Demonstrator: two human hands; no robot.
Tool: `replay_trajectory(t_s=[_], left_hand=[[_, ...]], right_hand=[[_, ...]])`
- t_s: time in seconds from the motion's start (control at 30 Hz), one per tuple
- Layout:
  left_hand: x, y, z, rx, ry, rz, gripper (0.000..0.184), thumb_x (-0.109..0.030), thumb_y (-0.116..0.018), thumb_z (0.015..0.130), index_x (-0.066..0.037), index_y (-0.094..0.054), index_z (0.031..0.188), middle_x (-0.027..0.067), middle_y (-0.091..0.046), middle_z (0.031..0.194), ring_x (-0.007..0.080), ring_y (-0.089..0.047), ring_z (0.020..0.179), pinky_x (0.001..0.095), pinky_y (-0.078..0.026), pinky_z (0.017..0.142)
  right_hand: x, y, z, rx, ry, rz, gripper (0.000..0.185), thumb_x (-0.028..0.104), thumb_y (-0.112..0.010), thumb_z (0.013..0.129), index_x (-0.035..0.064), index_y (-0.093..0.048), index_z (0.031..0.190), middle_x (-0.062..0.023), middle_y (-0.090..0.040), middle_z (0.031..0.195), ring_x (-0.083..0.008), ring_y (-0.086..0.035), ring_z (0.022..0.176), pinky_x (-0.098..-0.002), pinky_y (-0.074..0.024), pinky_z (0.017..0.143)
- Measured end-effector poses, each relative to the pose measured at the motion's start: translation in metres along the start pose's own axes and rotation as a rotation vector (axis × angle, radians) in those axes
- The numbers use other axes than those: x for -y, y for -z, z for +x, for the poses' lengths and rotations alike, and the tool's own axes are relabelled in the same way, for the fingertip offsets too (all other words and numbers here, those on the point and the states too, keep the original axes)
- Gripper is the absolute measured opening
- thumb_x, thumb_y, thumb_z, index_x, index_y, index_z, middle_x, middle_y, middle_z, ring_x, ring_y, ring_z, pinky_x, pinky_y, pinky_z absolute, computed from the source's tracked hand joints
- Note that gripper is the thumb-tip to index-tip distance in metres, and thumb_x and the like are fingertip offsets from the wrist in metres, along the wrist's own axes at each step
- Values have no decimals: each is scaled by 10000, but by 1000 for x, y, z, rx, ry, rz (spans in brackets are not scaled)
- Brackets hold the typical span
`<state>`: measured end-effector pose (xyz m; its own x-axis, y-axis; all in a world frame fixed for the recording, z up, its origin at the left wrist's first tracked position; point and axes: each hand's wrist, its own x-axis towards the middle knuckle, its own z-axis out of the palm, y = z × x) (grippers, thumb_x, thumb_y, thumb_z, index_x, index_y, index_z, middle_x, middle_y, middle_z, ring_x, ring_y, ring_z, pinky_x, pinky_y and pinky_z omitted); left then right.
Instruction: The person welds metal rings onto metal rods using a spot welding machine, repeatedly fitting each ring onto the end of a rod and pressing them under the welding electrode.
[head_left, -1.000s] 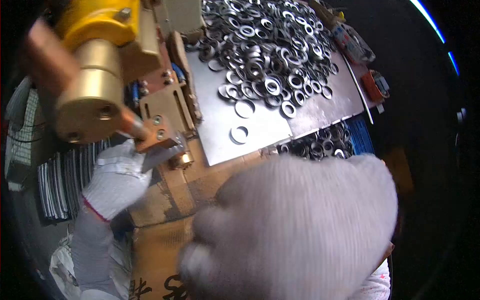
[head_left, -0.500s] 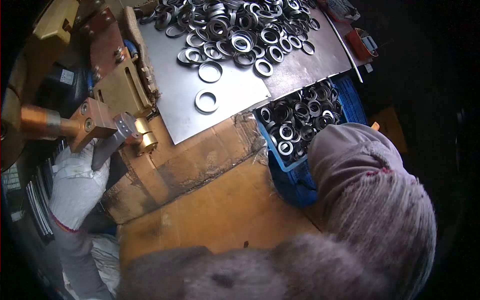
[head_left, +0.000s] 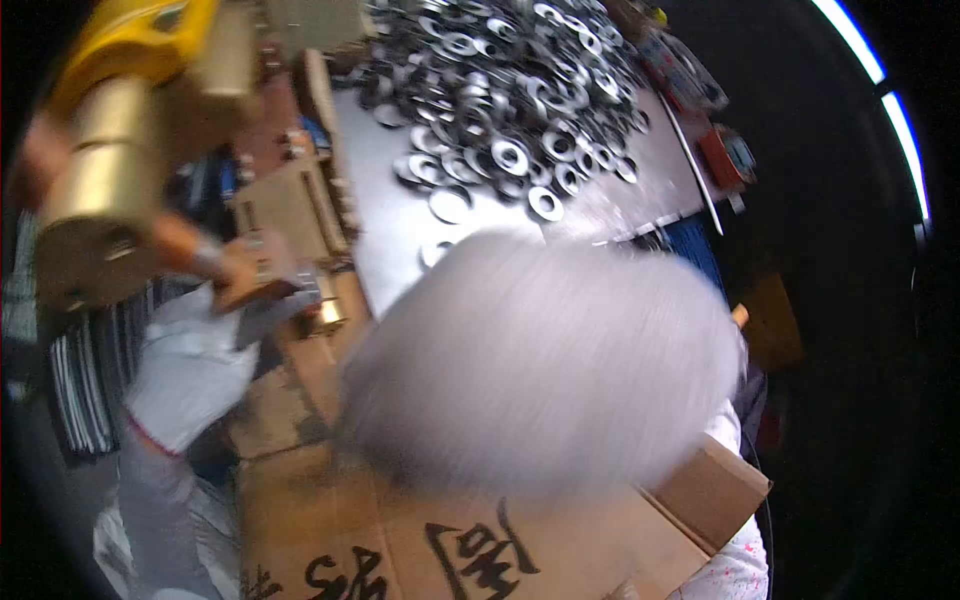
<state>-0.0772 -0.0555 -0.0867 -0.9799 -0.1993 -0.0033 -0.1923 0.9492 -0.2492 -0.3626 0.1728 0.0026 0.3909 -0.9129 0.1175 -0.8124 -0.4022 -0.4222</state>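
My left hand (head_left: 195, 360), in a white knitted glove with a red cuff edge, is at the lower side of a copper clamp block (head_left: 255, 275). A dark grey flat piece (head_left: 268, 320) lies against the glove's fingers, which are blurred and partly hidden; whether they grip it I cannot tell. A small brass cylinder (head_left: 330, 315) sits just right of the block. A large blurred grey sleeve (head_left: 550, 370) covers the middle of the view. My right hand cannot be made out within this smear. Beyond it lies a heap of metal rings (head_left: 510, 155) on a metal sheet (head_left: 385, 240).
A yellow-and-brass machine part (head_left: 110, 190) hangs close at upper left. Dark and light strips (head_left: 80, 390) stand at far left. Below is a cardboard box (head_left: 420, 540) with black handwriting. A blue bin (head_left: 695, 245) is mostly hidden behind the sleeve; a red box (head_left: 725, 158) stands at upper right.
The right arm has swung from the blue bin at right into the middle, covering most of the bin. The view has shifted, showing the handwriting below. My left hand stays by the copper block.
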Motion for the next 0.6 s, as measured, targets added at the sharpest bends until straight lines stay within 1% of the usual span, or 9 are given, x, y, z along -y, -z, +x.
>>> replay_trajectory(t_s=[0.07, 0.1, 0.13, 0.17, 0.27, 0.37, 0.47, 0.53, 0.6], left_hand=[[-2, 5, 4, 65, 3, -64, 466, -324, -701, 998, 19, -699, 1314, 218, -756, 1110, 338, -765, 1032, 484, -610, 931], [-3, 5, 6, 104, 30, -123, 520, -327, -688, 1001, 57, -670, 1351, 235, -758, 1202, 329, -766, 1122, 479, -615, 997], [-5, 7, 10, 129, 20, -87, 576, -327, -682, 1007, 83, -648, 1410, 241, -757, 1271, 320, -758, 1202, 472, -608, 1048], [-5, 19, 14, 205, 20, -159, 644, -334, -672, 1018, 87, -602, 1500, 249, -744, 1351, 322, -744, 1266, 463, -597, 1089], [-6, 21, 13, 179, 9, -153, 625, -330, -670, 1022, 81, -613, 1490, 242, -748, 1345, 335, -746, 1257, 473, -597, 1083], [-6, 23, 11, 172, -8, -96, 588, -302, -635, 1036, 71, -619, 1491, 240, -750, 1344, 345, -750, 1238, 492, -601, 1063], [-7, 19, 9, 97, -8, -101, 550, -282, -616, 1031, 67, -643, 1456, 238, -768, 1282, 356, -769, 1170, 496, -622, 1004], [-7, 19, 9, 44, -25, -132, 525, -263, -622, 1012, 56, -659, 1427, 231, -779, 1222, 351, -785, 1100, 487, -640, 948], [-6, 17, 10, -45, -53, -70, 474, -239, -619, 1001, 49, -678, 1372, 219, -782, 1140, 337, -795, 1001, 471, -650, 859]], right_hand=[[-25, -2, -12, -187, -231, 119, 324, 180, -797, 985, 107, -815, 1301, -141, -821, 1023, -285, -807, 901, -379, -665, 840], [-24, 2, -14, -189, -545, 212, 353, 188, -850, 948, 85, -820, 1284, -142, -826, 1007, -292, -809, 871, -385, -657, 804], [-32, -7, -21, -236, -609, 34, 363, 204, -878, 929, 67, -828, 1262, -151, -827, 1010, -286, -814, 878, -392, -649, 799], [-39, -22, -27, -286, -711, 88, 393, 221, -887, 922, 49, -820, 1268, -172, -818, 997, -292, -813, 866, -396, -645, 788], [-42, -52, -33, -240, -815, 14, 463, 304, -887, 911, 83, -808, 1311, -193, -799, 1064, -368, -798, 951, -459, -630, 831], [-51, -76, -35, -216, -760, -113, 493, 367, -866, 914, 115, -796, 1331, -172, -780, 1107, -390, -772, 1012, -491, -615, 863], [-56, -89, -25, -179, -751, -237, 432, 343, -831, 935, 138, -795, 1314, -161, -774, 1082, -390, -771, 993, -491, -615, 850], [-69, -106, -27, -123, -671, -196, 427, 237, -767, 950, 175, -759, 1372, -156, -766, 1079, -382, -773, 973, -485, -622, 831], [-65, -105, -26, -106, -652, -224, 465, 233, -818, 937, 170, -748, 1393, -147, -776, 1114, -376, -766, 1005, -478, -617, 846]])
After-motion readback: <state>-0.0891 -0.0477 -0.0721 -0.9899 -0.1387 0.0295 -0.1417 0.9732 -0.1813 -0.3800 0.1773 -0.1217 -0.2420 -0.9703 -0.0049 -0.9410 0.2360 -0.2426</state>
